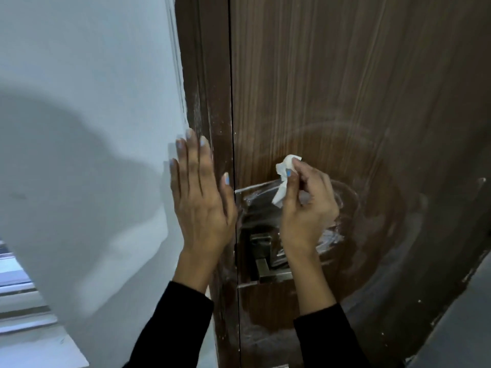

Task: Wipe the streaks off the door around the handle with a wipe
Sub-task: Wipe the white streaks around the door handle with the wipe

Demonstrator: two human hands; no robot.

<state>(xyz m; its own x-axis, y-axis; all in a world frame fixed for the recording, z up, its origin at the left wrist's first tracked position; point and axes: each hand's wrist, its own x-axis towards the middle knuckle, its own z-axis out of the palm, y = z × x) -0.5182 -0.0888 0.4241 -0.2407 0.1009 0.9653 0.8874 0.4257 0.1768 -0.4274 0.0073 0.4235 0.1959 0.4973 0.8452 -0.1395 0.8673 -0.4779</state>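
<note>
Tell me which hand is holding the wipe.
The right hand: it pinches the crumpled white wipe against the door above the handle. The left hand lies flat and empty on the door frame.

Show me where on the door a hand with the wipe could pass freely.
Free: the door face above the wipe, and the wide streaked panel to the right of the right hand. Crowded: the handle under that hand, and the frame strip where the left hand lies flat.
</note>
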